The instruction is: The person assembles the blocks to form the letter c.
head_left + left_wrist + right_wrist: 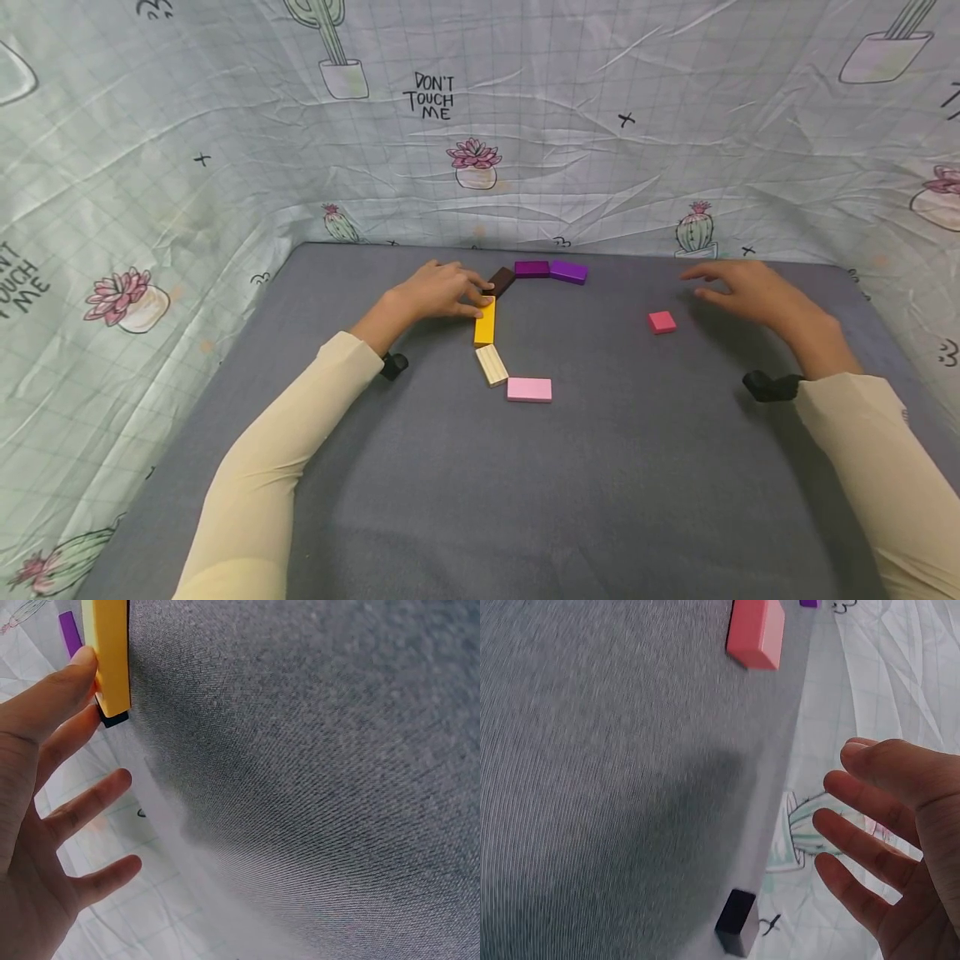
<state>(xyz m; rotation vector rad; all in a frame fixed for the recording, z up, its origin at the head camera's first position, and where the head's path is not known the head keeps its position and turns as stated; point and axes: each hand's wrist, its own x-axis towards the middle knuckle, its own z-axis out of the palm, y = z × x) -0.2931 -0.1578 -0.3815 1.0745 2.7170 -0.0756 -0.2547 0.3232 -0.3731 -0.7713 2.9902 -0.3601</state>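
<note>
My left hand [438, 292] is at the left end of a curved row of blocks. Its thumb touches the side of the yellow block [485, 323], and the index fingertip is by that block's far end, near the dark brown block [502, 282]. In the left wrist view the other fingers of this hand [45, 840] are spread apart. My right hand [750, 292] hovers over the right side of the table, fingers loosely extended, holding nothing. A red block [662, 322] lies to its left, untouched. Beneath this hand a dark grey block [737, 922] shows in the right wrist view.
Beyond the brown block are a dark purple block [532, 269] and a brighter purple block [568, 272]. Nearer lie a pale wood-coloured block [492, 365] and a pink block [529, 390]. A grey cloth covers the table [600, 500]; printed fabric [555, 167] hangs behind and beside it.
</note>
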